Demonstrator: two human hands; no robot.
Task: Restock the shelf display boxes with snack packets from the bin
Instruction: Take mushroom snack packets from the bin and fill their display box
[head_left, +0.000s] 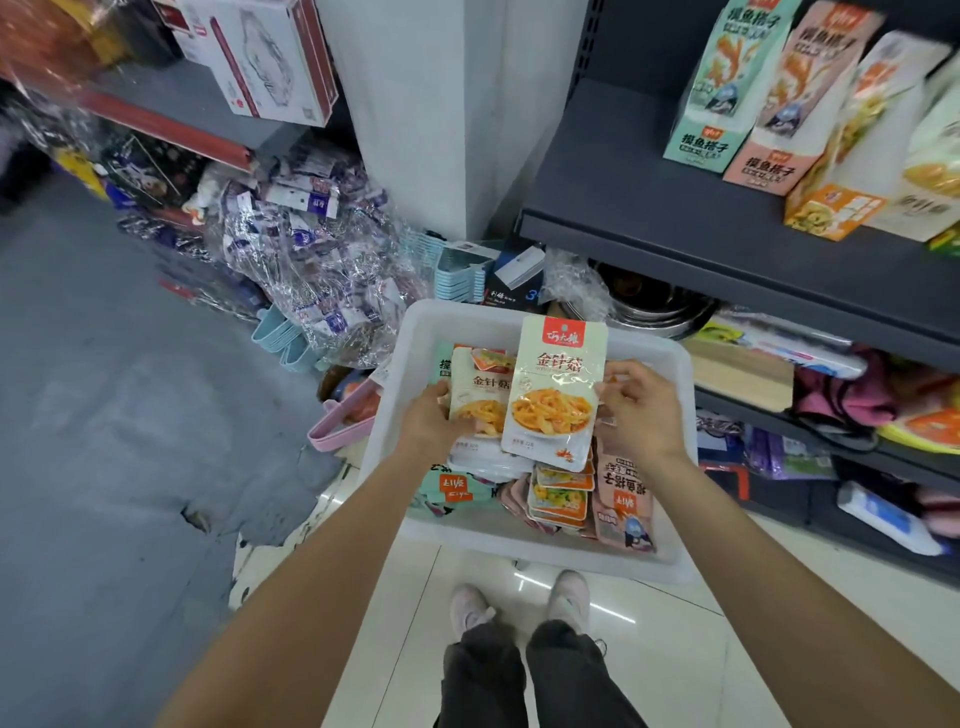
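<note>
Head view: both hands work over the white bin (670, 364) — right hand (641, 410) pinches a raised mushroom packet (553, 395), left hand (434, 421) grips a second packet (475, 395) beside it.

Glossy plastic snack packets (553, 395), smooth white plastic bin (540, 558), matt dark metal shelf (675, 228).
</note>
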